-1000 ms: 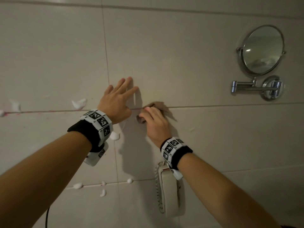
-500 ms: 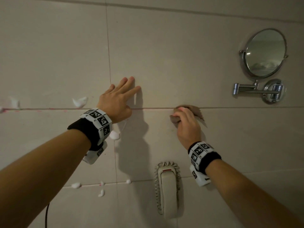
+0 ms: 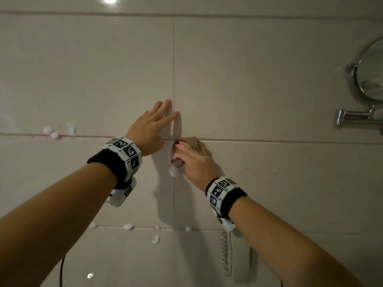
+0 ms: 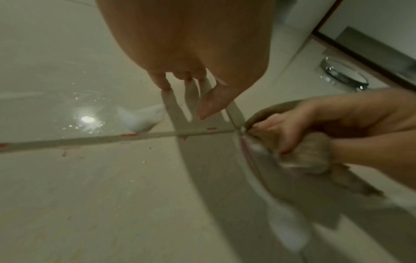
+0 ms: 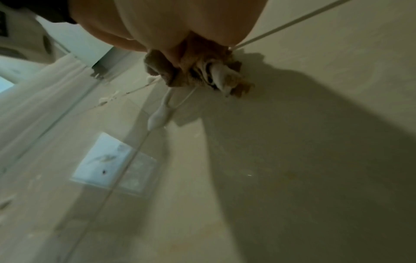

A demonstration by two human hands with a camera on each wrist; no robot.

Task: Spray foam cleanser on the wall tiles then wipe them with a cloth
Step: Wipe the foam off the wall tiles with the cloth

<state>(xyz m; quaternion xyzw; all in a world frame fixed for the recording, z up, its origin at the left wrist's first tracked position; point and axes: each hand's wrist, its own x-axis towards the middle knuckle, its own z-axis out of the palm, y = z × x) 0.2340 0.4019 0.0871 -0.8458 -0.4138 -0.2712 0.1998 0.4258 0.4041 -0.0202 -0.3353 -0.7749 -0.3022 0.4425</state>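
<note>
Beige wall tiles (image 3: 259, 79) fill the head view. My left hand (image 3: 150, 129) lies flat on the wall with straight fingers, just left of the vertical grout line. My right hand (image 3: 191, 160) grips a bunched brown cloth (image 3: 195, 142) and presses it on the tile joint beside the left thumb. The cloth (image 4: 303, 156) shows crumpled under the right fingers in the left wrist view, and the cloth (image 5: 195, 71) carries white foam in the right wrist view. A foam blob (image 3: 174, 172) sits just below the cloth. More foam dabs (image 3: 55, 133) dot the grout at left.
A round chrome mirror (image 3: 371, 75) on a swing arm (image 3: 352, 117) juts from the wall at the right. A white wall phone (image 3: 236, 257) with a coiled cord hangs below my right wrist. Small foam spots (image 3: 128, 226) lie along the lower grout line.
My right hand slid the cloth right along the grout line, then back left to the tile joint beside the left thumb. The view has shifted left. My left hand stays flat on the wall.
</note>
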